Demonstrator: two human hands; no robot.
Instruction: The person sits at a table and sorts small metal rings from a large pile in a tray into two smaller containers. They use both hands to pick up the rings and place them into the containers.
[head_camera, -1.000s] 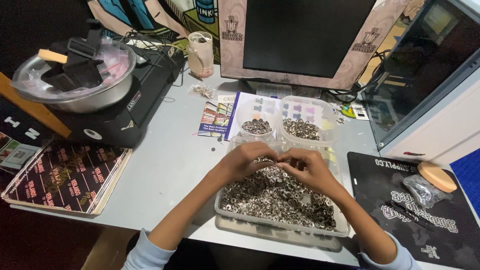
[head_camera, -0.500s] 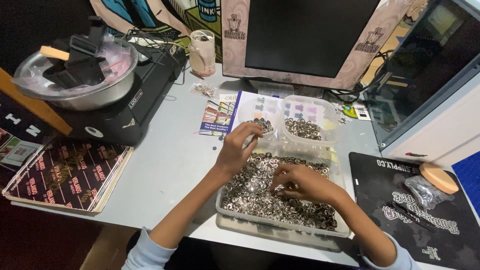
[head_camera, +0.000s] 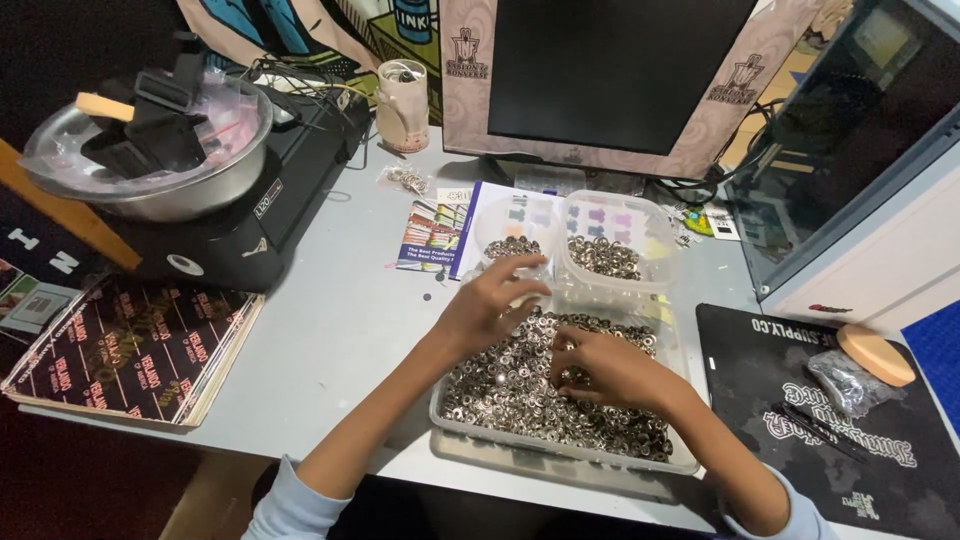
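A clear rectangular tray (head_camera: 452, 420) in front of me is heaped with small silver metal rings (head_camera: 500, 385). My left hand (head_camera: 488, 300) hovers over the tray's far left corner with fingers spread, fingertips near a small round clear tub (head_camera: 513, 228) that holds some rings. My right hand (head_camera: 610, 368) rests palm down in the heap, fingers curled among the rings. Whether it pinches any ring I cannot tell. A larger clear tub (head_camera: 617, 240) with more rings stands just behind the tray.
A monitor (head_camera: 610, 75) stands at the back. A steel bowl (head_camera: 150, 150) sits on a black machine (head_camera: 250, 215) at the left. Printed cardboard sheets (head_camera: 140, 350) lie at front left, a brochure (head_camera: 435, 230) beside the tubs, a black mat (head_camera: 830, 410) at the right.
Both hands were together over the tray. The left hand reached out to the small round tub and is now drawing back. The right hand dropped into the heap of rings.
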